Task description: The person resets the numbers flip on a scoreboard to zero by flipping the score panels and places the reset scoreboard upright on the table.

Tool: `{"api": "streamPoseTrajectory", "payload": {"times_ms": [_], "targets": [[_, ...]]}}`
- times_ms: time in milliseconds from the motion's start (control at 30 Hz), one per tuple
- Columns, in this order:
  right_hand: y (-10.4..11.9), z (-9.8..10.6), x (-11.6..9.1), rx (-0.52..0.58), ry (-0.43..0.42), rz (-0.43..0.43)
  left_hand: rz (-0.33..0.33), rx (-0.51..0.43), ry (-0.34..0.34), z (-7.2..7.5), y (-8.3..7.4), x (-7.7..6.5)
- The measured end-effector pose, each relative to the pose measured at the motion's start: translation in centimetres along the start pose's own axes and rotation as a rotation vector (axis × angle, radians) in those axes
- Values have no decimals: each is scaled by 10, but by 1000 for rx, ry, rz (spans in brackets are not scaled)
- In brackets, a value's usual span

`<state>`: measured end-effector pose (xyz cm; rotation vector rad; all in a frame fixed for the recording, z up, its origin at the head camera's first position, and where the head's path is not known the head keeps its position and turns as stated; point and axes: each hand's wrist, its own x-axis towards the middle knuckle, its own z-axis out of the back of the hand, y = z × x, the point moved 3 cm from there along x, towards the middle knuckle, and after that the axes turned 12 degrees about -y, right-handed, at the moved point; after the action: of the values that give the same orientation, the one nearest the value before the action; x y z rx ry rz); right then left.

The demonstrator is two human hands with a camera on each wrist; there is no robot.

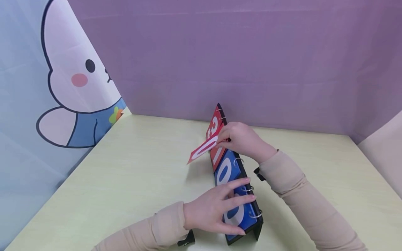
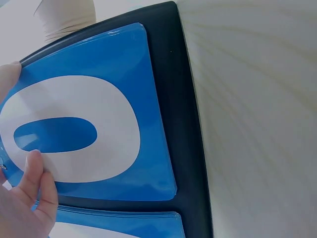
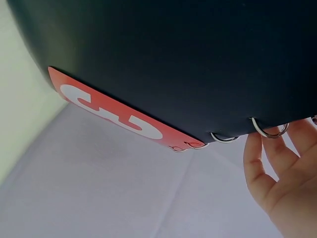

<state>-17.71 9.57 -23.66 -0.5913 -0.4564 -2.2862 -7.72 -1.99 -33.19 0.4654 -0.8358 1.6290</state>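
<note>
A flip scoreboard (image 1: pixel 259 226) with a black tent-shaped stand and ring-bound number cards stands on the table. My right hand (image 1: pixel 240 139) pinches a red card with a white 0 (image 1: pixel 201 150), which sticks out to the left of the board. Behind it is a red card with a 3 (image 1: pixel 213 124), and an orange-red card (image 1: pixel 217 157) lies below. My left hand (image 1: pixel 216 209) is spread across the nearest blue 0 card (image 2: pixel 124 163), thumb at the board's near end, fingertips by the ringed top edge. In the right wrist view, fingers (image 3: pixel 255 163) touch the ringed edge.
The pale yellow table (image 1: pixel 125 174) surrounds the scoreboard. A purple cloth (image 1: pixel 238 62) hangs behind it, close to the board's far end. A blue cloth with a cartoon figure (image 1: pixel 84 94) hangs on the left. Dark straps (image 1: pixel 259 174) show at the wrists.
</note>
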Motion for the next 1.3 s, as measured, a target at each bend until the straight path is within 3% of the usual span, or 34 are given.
{"api": "streamPoseTrajectory", "payload": {"times_ms": [467,600,733,900,1000,1067,1167,1300], "targets": [[1,0,5,-60,138,3,-25,6,-23,0,-1,1],[-4,1,2,38,143,-24,-37,6,-30,0,-1,2],[-19,4,-7,268,44,-159,-47,7,-38,0,-2,2],[-46,3,-31,577,-148,-484,-53,14,-43,0,-2,3],[-64,-10,-50,861,-248,-638,-48,18,-38,0,-1,3],[-75,-21,-64,1080,-289,-695,-45,25,-34,0,-1,3],[-89,-38,-82,1388,-301,-714,-44,33,-31,0,-1,2],[-103,-55,-98,1623,-277,-679,-41,30,-30,0,-1,2]]}}
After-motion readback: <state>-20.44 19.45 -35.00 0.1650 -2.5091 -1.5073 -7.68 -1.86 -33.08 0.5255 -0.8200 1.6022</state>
